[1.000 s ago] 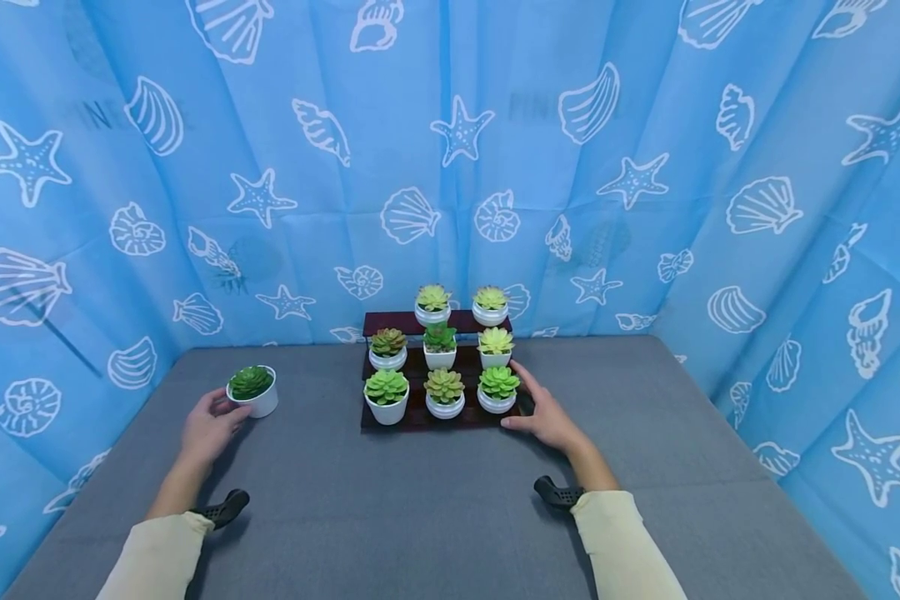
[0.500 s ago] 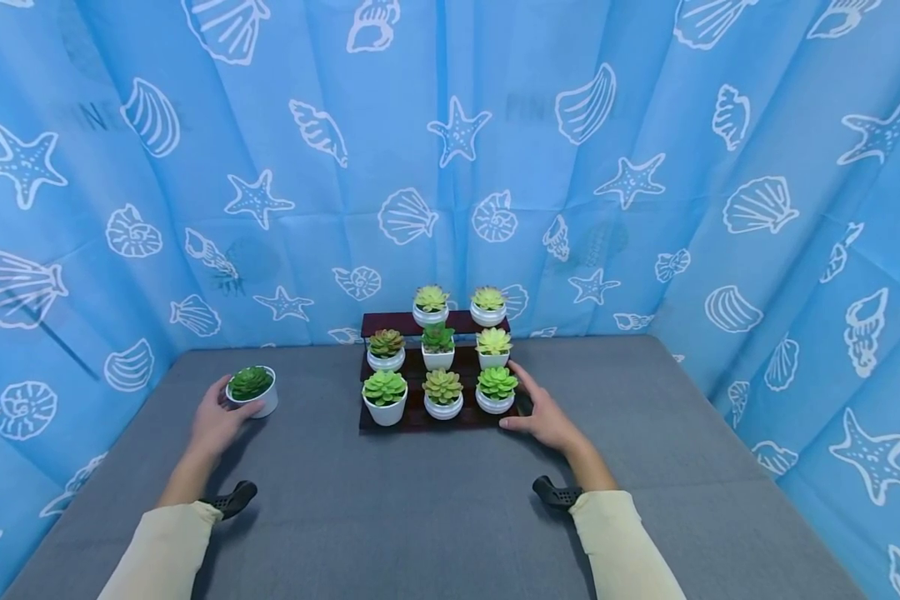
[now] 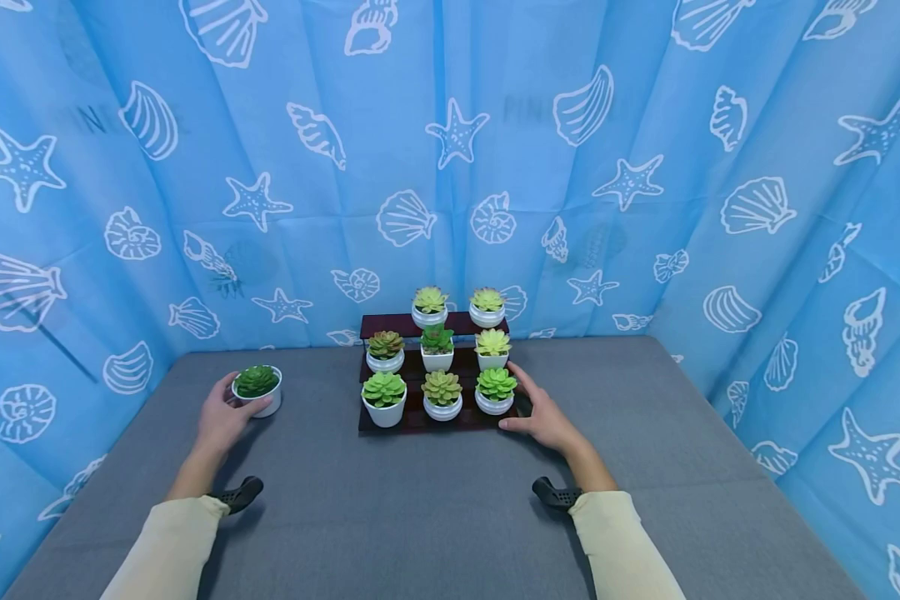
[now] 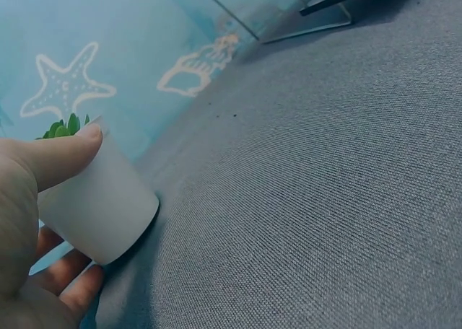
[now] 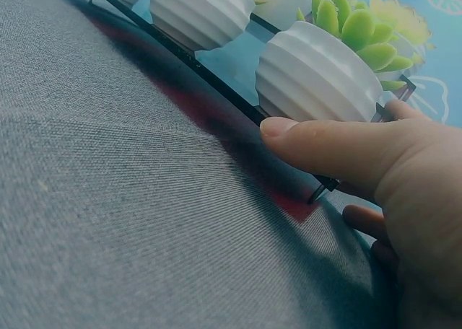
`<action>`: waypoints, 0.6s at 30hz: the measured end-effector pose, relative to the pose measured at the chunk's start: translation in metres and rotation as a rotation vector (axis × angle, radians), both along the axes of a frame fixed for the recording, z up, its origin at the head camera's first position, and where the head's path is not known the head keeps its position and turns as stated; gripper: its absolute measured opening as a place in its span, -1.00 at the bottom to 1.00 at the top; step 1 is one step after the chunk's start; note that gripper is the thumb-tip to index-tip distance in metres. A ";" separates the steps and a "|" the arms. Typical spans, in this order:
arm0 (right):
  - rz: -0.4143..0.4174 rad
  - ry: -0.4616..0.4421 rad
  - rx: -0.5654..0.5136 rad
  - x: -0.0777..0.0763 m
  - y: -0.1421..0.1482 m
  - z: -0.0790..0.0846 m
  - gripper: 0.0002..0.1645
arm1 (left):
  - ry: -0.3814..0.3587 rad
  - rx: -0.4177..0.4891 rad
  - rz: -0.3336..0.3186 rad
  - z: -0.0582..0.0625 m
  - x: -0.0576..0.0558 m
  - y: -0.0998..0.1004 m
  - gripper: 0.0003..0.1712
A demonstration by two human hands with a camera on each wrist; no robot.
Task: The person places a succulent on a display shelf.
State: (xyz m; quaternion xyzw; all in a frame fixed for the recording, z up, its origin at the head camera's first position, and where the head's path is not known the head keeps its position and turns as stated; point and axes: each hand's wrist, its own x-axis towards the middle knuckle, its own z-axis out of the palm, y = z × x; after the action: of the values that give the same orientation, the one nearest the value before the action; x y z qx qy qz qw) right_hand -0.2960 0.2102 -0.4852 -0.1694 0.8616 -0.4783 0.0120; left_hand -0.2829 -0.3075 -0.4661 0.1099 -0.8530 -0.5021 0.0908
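At the left of the table in the head view, my left hand (image 3: 220, 422) holds a dark green succulent (image 3: 257, 382) in a smooth white pot (image 4: 105, 203). The thumb lies along the near side by the rim; the other fingers reach round the far side, low on the pot in the left wrist view. My right hand (image 3: 546, 418) grips the right end of a dark red three-tier plant stand (image 3: 384, 323). Its thumb presses the front edge (image 5: 216, 82) of the bottom tier, beside a ribbed white pot (image 5: 314, 73), with the other fingers behind the end.
Several potted succulents fill the two lower tiers. Two more, a left one (image 3: 430, 307) and a right one (image 3: 487, 307), stand on the top tier, whose left end is bare. Grey cloth (image 3: 390, 517) covers the table; a blue shell-patterned curtain (image 3: 315, 200) hangs close behind.
My left fingers have wrapped further round the white pot, and hand and pot have shifted slightly right. The right hand keeps its place on the stand.
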 end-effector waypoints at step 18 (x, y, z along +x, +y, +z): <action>-0.011 -0.015 0.019 0.002 0.000 0.002 0.17 | -0.031 0.041 0.074 0.003 -0.013 0.008 0.06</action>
State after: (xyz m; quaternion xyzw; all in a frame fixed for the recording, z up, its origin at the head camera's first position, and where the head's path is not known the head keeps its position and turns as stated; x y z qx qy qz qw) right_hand -0.2938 0.2105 -0.4827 -0.1607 0.8669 -0.4716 0.0175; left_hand -0.2960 -0.2999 -0.4631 0.1509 -0.8392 -0.5139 0.0941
